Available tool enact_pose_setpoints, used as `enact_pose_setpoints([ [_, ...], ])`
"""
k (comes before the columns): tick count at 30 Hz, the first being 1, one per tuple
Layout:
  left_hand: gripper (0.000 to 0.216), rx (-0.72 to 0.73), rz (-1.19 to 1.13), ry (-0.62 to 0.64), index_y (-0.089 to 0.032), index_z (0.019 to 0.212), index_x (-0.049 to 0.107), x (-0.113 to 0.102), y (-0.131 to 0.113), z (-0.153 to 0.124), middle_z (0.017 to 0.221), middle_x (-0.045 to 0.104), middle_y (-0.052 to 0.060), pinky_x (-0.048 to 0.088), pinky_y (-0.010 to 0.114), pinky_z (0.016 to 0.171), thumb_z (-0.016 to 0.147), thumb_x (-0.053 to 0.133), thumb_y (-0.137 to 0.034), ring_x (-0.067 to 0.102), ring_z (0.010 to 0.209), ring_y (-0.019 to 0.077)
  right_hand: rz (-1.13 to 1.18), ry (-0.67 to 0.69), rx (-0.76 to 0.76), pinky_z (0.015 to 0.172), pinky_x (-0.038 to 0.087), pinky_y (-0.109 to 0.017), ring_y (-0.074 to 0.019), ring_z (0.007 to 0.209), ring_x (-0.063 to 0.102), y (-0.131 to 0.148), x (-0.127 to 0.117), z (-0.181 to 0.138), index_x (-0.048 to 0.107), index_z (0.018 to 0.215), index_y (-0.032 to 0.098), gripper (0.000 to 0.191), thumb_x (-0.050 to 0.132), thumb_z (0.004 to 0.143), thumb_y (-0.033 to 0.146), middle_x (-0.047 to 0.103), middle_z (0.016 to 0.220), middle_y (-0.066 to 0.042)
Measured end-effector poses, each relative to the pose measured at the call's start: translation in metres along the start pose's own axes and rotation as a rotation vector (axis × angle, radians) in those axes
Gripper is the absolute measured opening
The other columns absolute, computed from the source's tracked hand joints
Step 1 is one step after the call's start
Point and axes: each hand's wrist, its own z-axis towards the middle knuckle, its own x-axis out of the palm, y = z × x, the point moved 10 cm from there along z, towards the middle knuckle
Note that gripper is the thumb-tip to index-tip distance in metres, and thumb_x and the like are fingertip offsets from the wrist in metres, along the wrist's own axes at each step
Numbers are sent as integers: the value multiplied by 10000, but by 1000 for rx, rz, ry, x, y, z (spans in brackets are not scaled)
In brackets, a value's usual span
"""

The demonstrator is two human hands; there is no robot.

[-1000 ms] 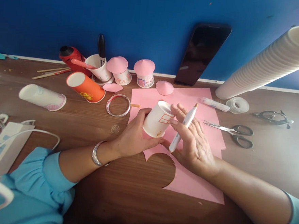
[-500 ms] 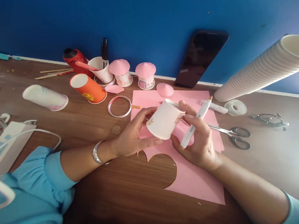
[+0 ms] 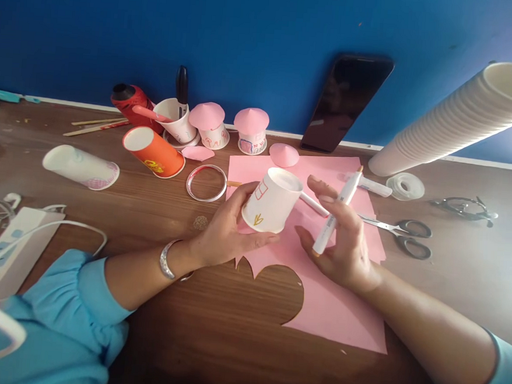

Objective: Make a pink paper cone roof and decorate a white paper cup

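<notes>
My left hand (image 3: 229, 231) is closed round a white paper cup (image 3: 273, 199), held upside down and tilted over the pink paper sheet (image 3: 339, 315). The cup shows a red drawn square and a small yellow mark. My right hand (image 3: 344, 245) holds a white marker (image 3: 337, 212) between its fingers, tip pointing up, just right of the cup and apart from it. A second white marker (image 3: 314, 204) lies on the pink sheet behind the cup.
Two pink-roofed cups (image 3: 210, 124) (image 3: 251, 130), an orange cup (image 3: 153, 151) and a white cup (image 3: 80, 167) lying down, a metal ring (image 3: 206, 182), a phone (image 3: 345, 102), a cup stack (image 3: 458, 118), tape (image 3: 404, 186) and scissors (image 3: 404, 233) surround the sheet. A power strip (image 3: 10, 251) sits left.
The cup has been turned in my left hand, so the red square has moved from right to left and a yellow mark now faces me. My right hand has come off the cup.
</notes>
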Motion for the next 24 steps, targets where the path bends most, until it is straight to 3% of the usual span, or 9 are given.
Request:
enact_pose_setpoints([
  [6,701,-9,161,-103,-237,1246,487,-10,0,2,1209,648,91,577,486,913,694,900,-367,660,1080,284,41,22,27,950,603,-488,-294,1182,679,2,-5,-4,494,1452,170,491,576,972,103,677,1264,-180],
  [12,738,-51,258,-157,-236,1212,437,-16,-1,2,1195,631,81,588,452,855,660,917,-336,668,1024,260,-99,-5,-98,664,584,-350,-214,839,643,18,-8,-5,537,1464,156,436,535,1045,278,644,991,-106],
  [19,697,-50,250,-123,-231,1208,455,-13,0,3,1185,624,84,581,414,804,691,898,-385,661,1002,253,-78,101,-175,559,526,-324,-194,725,607,41,-1,-5,581,1414,116,423,462,1077,341,608,844,-62],
  [24,604,-2,321,-118,-236,1151,485,-10,-7,3,1182,613,74,566,418,823,696,871,-330,638,1027,258,-9,122,-234,570,559,-338,-198,719,618,52,6,-8,548,1358,23,394,524,1015,215,636,821,-72],
])
